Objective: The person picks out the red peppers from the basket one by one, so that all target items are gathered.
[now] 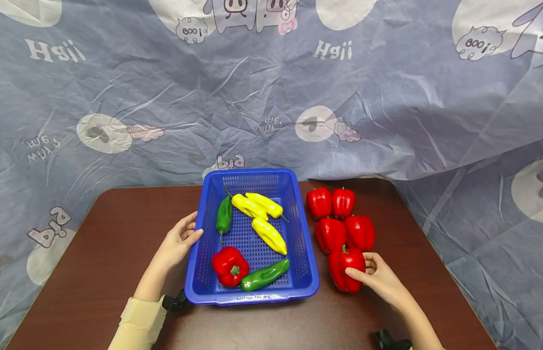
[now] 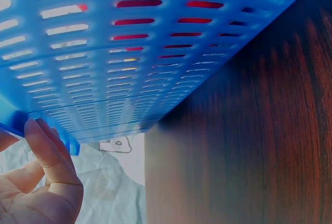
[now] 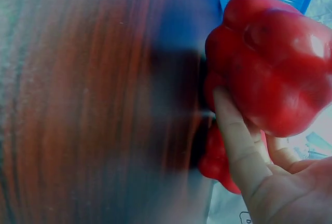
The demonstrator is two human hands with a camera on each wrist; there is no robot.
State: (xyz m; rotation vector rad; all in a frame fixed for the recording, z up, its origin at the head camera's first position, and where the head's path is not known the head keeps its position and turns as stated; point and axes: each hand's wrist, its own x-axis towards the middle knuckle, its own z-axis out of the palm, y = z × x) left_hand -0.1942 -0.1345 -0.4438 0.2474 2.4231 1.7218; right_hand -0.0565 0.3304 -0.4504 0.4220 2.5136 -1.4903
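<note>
A blue plastic basket (image 1: pixel 304 253) stands on the table. Inside it lie a red bell pepper (image 1: pixel 229 265), two green peppers, one upright at the left (image 1: pixel 224 214) and one along the front (image 1: pixel 266 276), and three yellow peppers (image 1: pixel 269 235). My left hand (image 1: pixel 177 243) pinches the basket's left rim, and the left wrist view shows its fingers (image 2: pixel 46 149) at that rim beside the slotted wall. To the right of the basket, my right hand (image 1: pixel 382 277) grips the nearest red bell pepper (image 1: pixel 341 267), thumb on its front. In the right wrist view this pepper (image 3: pixel 275 63) largely covers what lies behind.
Several more red bell peppers (image 1: pixel 330 234) sit in a cluster just behind the gripped one, right of the basket. The brown wooden table (image 1: pixel 109 253) ends at the back against a grey-blue printed cloth (image 1: pixel 166 97), which also hangs along both sides.
</note>
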